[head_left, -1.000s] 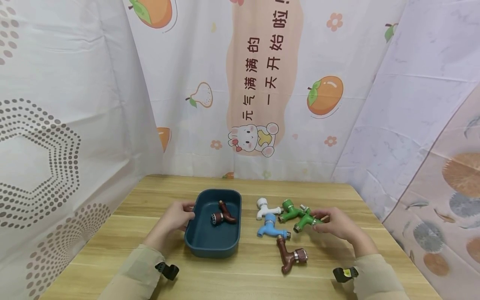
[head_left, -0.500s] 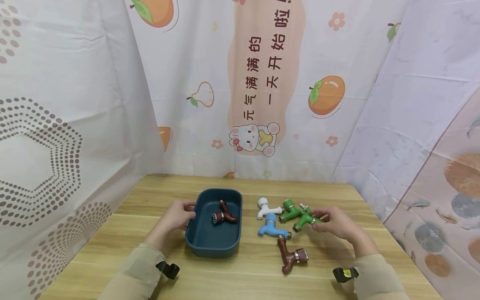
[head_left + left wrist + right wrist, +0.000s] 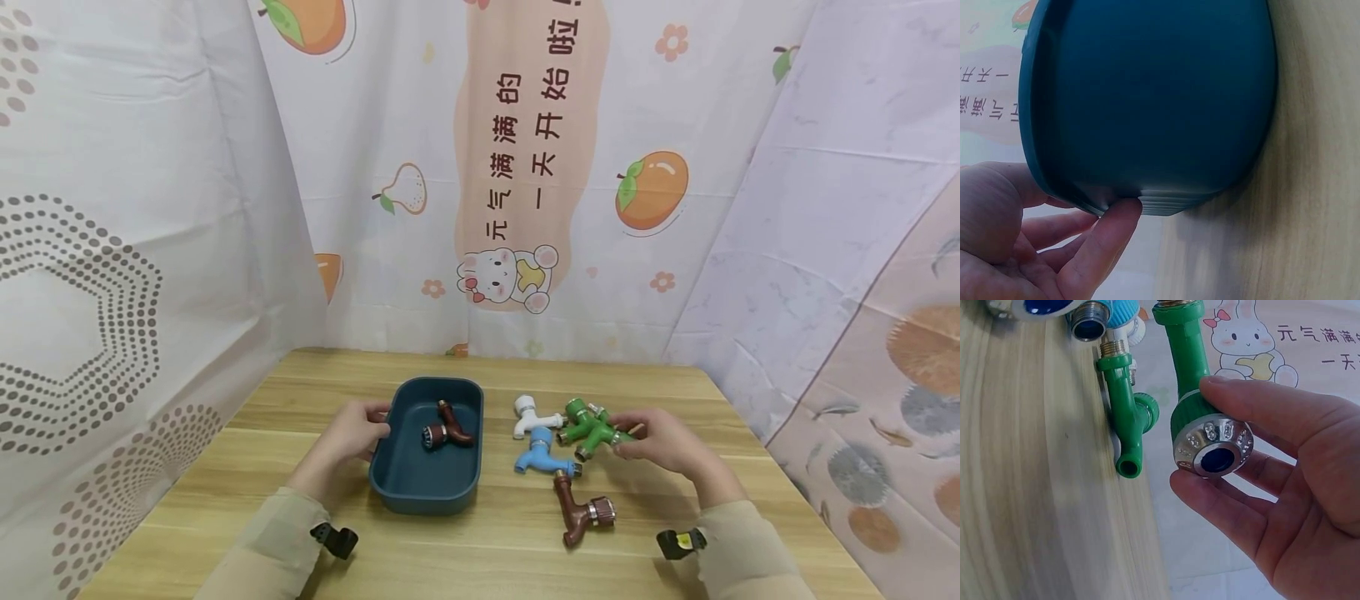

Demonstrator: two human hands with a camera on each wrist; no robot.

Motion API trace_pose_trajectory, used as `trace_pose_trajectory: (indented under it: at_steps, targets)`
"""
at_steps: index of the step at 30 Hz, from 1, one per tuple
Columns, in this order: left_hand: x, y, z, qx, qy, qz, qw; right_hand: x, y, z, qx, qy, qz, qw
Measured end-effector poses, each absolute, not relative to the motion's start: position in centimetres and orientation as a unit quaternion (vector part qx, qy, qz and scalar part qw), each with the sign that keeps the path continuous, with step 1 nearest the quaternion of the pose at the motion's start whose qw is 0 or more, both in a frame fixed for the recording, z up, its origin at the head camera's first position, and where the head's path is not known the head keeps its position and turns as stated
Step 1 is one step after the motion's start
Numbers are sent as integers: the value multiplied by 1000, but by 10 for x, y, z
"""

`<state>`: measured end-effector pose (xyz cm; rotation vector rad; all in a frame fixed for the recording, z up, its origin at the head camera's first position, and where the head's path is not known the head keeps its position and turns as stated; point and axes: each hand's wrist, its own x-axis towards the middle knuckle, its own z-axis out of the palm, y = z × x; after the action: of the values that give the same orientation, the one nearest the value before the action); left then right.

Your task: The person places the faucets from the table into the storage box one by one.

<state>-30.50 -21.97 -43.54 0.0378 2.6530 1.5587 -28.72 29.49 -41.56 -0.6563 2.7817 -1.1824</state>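
At the left, my left hand (image 3: 354, 433) holds the side wall of a dark teal plastic box (image 3: 427, 506), seen up close as the box wall (image 3: 1154, 106) in the left wrist view. Inside the box lies a brown faucet (image 3: 450, 429). My right hand (image 3: 663, 446) pinches a green faucet (image 3: 1188, 356) by its silver-ringed knob, between thumb and fingers. It appears raised off the table. Beside it another green faucet (image 3: 1125, 419) lies on the table. A white faucet (image 3: 528, 418), a blue faucet (image 3: 542, 457) and a second brown faucet (image 3: 576, 510) lie left of my right hand.
Everything rests on a wood-grain table (image 3: 480, 558). A printed curtain (image 3: 375, 275) hangs behind its far edge, and more cloth hangs at both sides. A black wrist camera (image 3: 675, 543) sits on the right sleeve, and another wrist camera (image 3: 335, 540) on the left.
My right hand has moved slightly left and away from me with the green faucet, bringing it closer to the other green one. My left hand and the box stay put.
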Motion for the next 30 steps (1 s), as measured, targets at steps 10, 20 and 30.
trace_pose_trajectory:
  at_steps: [10, 20, 30]
  targets:
    - [-304, -219, -436, 13, 856, 517, 32, -294, 282, -413, -242, 892, -381, 17]
    - [-305, -220, -438, 13, 853, 520, 35, -302, 264, -408, -240, 896, -374, 19]
    - [-306, -220, -437, 10, 856, 516, 39, -308, 246, -400, -240, 896, -372, 29]
